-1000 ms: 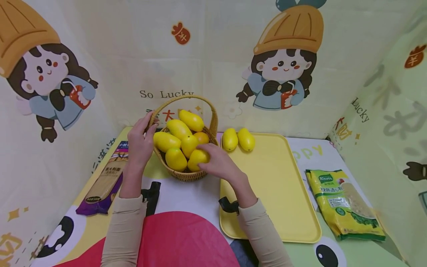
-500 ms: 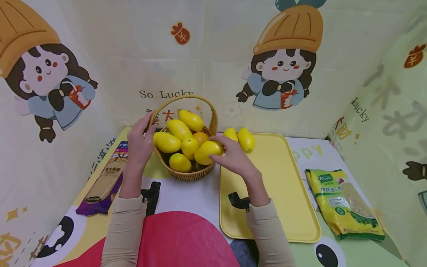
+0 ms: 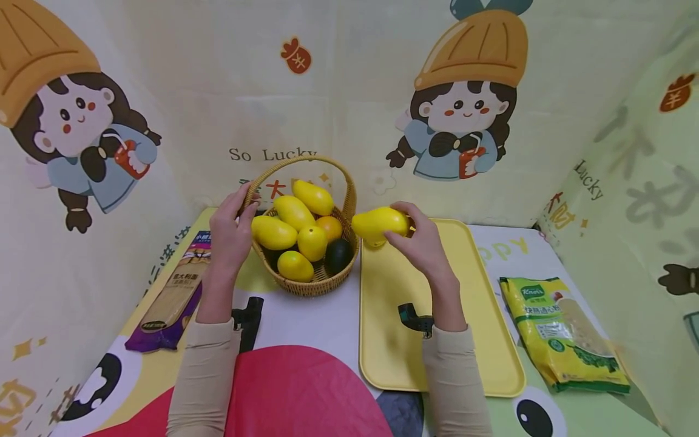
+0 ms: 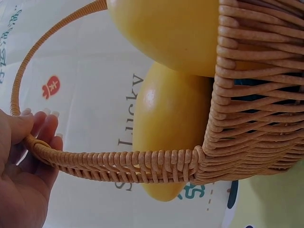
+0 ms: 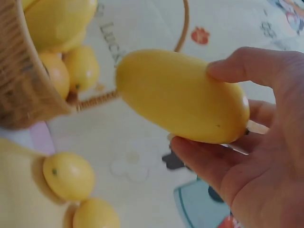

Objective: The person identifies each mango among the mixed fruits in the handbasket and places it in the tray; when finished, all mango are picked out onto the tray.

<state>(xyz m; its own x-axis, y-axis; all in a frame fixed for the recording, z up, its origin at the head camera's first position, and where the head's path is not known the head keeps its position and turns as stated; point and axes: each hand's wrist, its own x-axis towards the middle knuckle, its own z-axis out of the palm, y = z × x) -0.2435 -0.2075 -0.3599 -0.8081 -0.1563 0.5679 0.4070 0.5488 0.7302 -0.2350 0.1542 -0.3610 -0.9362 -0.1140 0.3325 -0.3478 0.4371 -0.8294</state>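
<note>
My left hand (image 3: 232, 227) holds the left side of the handle (image 4: 118, 164) of a wicker basket (image 3: 308, 286), thumb and fingers around it. Inside the basket lie several yellow mangoes (image 3: 293, 211), an orange fruit (image 3: 329, 228), and a dark, smooth, rounded object (image 3: 338, 255). Between thumb and fingers, my right hand (image 3: 423, 240) grips a mango (image 5: 180, 95), raised over the far left part of a yellow tray (image 3: 437, 340). Two other mangoes lie on the tray, seen in the right wrist view as a near mango (image 5: 70, 176) and a lower mango (image 5: 96, 216); the head view mostly hides them.
Left of the basket lies a purple-ended pack of spaghetti (image 3: 177, 285). A yellow-green Knorr bag (image 3: 562, 334) is right of the tray. A printed cloth wall (image 3: 360, 121) stands behind the table.
My right hand has lifted a mango out of the basket and carried it right, above the tray. The dark object in the basket is now uncovered. My left hand stays on the handle.
</note>
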